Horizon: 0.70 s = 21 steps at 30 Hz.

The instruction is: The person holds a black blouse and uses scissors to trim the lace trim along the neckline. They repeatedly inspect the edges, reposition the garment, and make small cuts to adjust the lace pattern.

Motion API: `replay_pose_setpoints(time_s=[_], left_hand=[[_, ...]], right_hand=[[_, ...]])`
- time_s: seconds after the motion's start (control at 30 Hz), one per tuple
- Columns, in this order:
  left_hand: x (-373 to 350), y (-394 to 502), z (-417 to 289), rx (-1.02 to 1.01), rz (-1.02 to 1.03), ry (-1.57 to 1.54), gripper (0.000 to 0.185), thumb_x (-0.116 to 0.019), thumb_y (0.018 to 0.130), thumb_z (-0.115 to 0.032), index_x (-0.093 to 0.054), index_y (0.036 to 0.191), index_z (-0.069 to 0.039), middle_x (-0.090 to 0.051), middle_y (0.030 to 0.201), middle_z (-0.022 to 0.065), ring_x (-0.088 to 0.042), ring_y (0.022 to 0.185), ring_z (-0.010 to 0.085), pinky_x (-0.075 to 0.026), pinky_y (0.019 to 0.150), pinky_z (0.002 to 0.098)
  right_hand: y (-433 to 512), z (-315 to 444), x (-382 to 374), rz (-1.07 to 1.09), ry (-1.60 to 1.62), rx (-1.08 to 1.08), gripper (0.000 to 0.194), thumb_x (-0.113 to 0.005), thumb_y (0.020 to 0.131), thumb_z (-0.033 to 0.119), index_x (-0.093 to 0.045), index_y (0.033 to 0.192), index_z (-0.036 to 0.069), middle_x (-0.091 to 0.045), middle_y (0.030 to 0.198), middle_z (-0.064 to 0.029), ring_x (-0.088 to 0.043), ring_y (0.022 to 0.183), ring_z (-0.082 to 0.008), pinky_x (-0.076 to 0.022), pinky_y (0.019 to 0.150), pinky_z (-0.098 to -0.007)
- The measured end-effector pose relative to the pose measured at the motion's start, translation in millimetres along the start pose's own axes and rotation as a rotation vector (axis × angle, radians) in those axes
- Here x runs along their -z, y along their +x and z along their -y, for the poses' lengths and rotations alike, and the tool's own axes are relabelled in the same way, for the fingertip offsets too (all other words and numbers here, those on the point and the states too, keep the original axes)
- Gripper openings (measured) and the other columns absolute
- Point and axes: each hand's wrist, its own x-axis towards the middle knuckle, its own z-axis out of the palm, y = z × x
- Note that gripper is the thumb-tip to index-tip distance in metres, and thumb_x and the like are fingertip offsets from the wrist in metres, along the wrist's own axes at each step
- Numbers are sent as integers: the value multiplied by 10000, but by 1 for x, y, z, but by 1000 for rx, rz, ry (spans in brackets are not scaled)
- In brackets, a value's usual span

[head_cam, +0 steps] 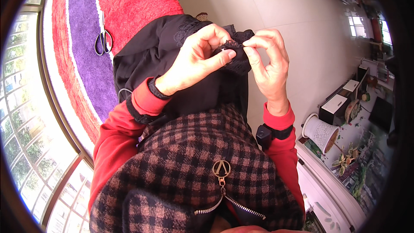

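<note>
A black fabric garment [152,58] with lace trim [231,43] lies gathered over my lap. My left hand [200,55] grips a bunched part of it, with the thumb laid across the cloth and the lace standing up above the thumb. A small pale spot shows beside that thumb. Close on the right, my right hand [271,55] pinches the end of the lace between thumb and forefinger. Whether a needle or thread is also between those fingertips is too small to tell. The other fingers of that hand are curled behind.
Scissors [103,42] with black handles lie on a red and purple striped plush cover [82,32] at my left. Beyond it runs a barred window [22,113]. Pale floor [258,3] spreads ahead. To the right stand a white plant pot [320,132] and a low cabinet [334,103].
</note>
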Motion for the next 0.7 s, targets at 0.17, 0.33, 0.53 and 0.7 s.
replay_pose_setpoints(time_s=[0.17, 0.33, 0.53, 0.7], left_hand=[[-5, -2, 2, -62, -26, 22, 148, -582, 896, -6, -511, 1025, -21, -625, 1014, 76, -581, 844, 87, -476, 769, 230], [-5, -4, 1, -56, -33, 19, 126, -571, 895, 10, -532, 1011, -18, -608, 1019, 82, -567, 875, 95, -467, 790, 243], [-5, -4, 2, -115, -3, 51, 115, -565, 891, 30, -540, 992, -19, -571, 1024, 77, -530, 893, 96, -441, 794, 241], [-5, -4, 4, -125, -2, 55, 115, -563, 888, 38, -537, 982, -22, -562, 1029, 76, -522, 892, 97, -437, 797, 242]], right_hand=[[-2, 0, -5, -44, 11, 46, 122, -655, 793, -17, -597, 882, 45, -619, 844, -77, -597, 778, -233, -478, 717, -334], [-3, -2, -7, -82, 57, 43, 139, -650, 788, -38, -588, 889, 36, -620, 842, -83, -609, 786, -234, -493, 704, -324], [-5, 0, -8, -62, 65, 21, 151, -647, 778, -53, -584, 885, 33, -623, 857, -86, -613, 794, -233, -498, 719, -322], [-5, 0, -8, -58, 70, 33, 156, -647, 774, -55, -584, 886, 34, -622, 858, -85, -614, 798, -233, -498, 719, -323]])
